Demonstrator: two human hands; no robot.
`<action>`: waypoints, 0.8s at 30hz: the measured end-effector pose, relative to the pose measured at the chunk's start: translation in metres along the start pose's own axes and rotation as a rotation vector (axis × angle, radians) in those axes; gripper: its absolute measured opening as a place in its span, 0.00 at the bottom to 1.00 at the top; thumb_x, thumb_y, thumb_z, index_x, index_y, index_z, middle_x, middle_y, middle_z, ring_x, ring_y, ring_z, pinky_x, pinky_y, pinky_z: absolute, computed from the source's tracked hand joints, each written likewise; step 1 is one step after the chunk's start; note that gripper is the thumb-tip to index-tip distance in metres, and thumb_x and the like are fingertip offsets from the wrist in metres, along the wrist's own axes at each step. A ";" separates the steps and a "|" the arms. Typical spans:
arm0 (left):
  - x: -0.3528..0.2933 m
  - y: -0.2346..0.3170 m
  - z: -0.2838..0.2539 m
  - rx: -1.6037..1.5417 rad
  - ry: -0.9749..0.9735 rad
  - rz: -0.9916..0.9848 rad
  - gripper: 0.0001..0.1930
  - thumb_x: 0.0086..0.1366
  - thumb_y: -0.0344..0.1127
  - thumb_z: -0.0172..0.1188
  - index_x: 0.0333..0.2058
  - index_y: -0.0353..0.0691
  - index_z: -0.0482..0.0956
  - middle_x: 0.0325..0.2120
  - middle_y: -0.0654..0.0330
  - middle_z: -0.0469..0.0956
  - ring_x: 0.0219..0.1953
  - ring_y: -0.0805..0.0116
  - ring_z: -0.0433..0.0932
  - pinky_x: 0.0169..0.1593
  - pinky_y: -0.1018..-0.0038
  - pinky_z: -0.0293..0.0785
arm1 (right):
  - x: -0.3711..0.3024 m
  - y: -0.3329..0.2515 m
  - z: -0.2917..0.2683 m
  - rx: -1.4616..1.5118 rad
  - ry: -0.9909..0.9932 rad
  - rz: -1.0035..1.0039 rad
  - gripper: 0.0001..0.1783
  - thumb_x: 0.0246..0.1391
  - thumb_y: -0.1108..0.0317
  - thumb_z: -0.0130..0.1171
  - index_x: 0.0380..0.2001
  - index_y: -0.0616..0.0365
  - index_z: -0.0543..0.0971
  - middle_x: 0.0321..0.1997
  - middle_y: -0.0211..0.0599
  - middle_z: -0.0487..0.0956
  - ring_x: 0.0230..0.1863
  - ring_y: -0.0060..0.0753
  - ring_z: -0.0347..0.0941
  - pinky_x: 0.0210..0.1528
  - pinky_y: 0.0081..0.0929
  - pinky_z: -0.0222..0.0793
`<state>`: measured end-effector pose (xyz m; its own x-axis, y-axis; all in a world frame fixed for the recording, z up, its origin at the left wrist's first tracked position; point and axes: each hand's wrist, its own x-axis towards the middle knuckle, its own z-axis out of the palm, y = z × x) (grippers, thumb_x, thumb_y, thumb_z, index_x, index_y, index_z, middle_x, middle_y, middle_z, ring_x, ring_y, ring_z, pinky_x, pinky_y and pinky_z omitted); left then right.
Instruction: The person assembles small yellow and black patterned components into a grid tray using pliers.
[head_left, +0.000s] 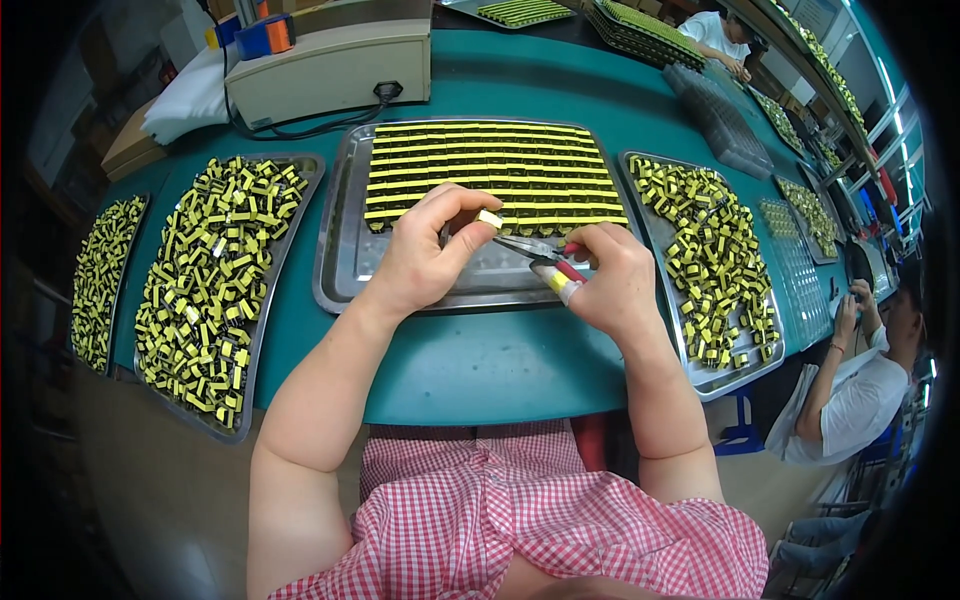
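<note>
Between the thumb and fingers of my left hand point(428, 248) is a small yellow-wrapped component point(489, 218), its block shape like the others around. My right hand point(618, 275) is closed round a pair of pliers point(560, 272) with red handles, one wrapped in yellow and white. The jaws of the pliers point left, close beside the held component; whether they touch it I cannot tell. Both hands are above the near part of a metal tray point(345, 255), where rows of black-and-yellow components point(490, 170) stand in neat lines.
Metal trays of loose components flank me: one on the left point(205, 290), another farther left point(105, 270), one on the right point(710, 265). A beige machine point(330, 65) with a black cable stands at the back left. Co-workers sit at the right point(850, 390) and far right back point(715, 35).
</note>
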<state>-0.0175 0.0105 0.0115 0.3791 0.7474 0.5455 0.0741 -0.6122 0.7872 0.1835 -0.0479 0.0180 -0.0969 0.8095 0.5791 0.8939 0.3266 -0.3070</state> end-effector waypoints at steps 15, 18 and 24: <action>0.000 -0.002 -0.003 -0.038 -0.030 -0.070 0.10 0.57 0.28 0.55 0.38 0.34 0.75 0.33 0.61 0.74 0.36 0.75 0.71 0.39 0.80 0.67 | 0.001 0.000 0.000 0.003 -0.045 0.038 0.15 0.28 0.68 0.71 0.22 0.59 0.76 0.22 0.34 0.75 0.24 0.32 0.73 0.27 0.26 0.69; -0.001 -0.004 -0.001 -0.127 0.004 -0.135 0.10 0.58 0.28 0.55 0.38 0.34 0.74 0.30 0.63 0.74 0.32 0.79 0.70 0.36 0.82 0.66 | 0.003 0.003 0.006 -0.021 0.011 -0.022 0.16 0.29 0.68 0.71 0.24 0.60 0.76 0.24 0.35 0.75 0.25 0.33 0.72 0.28 0.26 0.69; -0.003 -0.011 0.006 -0.545 0.119 -0.372 0.11 0.63 0.33 0.53 0.43 0.35 0.70 0.27 0.59 0.74 0.28 0.74 0.71 0.32 0.80 0.68 | 0.002 0.005 0.011 0.290 -0.007 0.210 0.18 0.39 0.66 0.68 0.33 0.62 0.75 0.27 0.33 0.75 0.28 0.24 0.72 0.33 0.20 0.68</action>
<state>-0.0134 0.0138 -0.0006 0.3118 0.9260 0.2130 -0.3085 -0.1134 0.9445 0.1831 -0.0391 0.0086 0.0718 0.8764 0.4762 0.7334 0.2772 -0.6207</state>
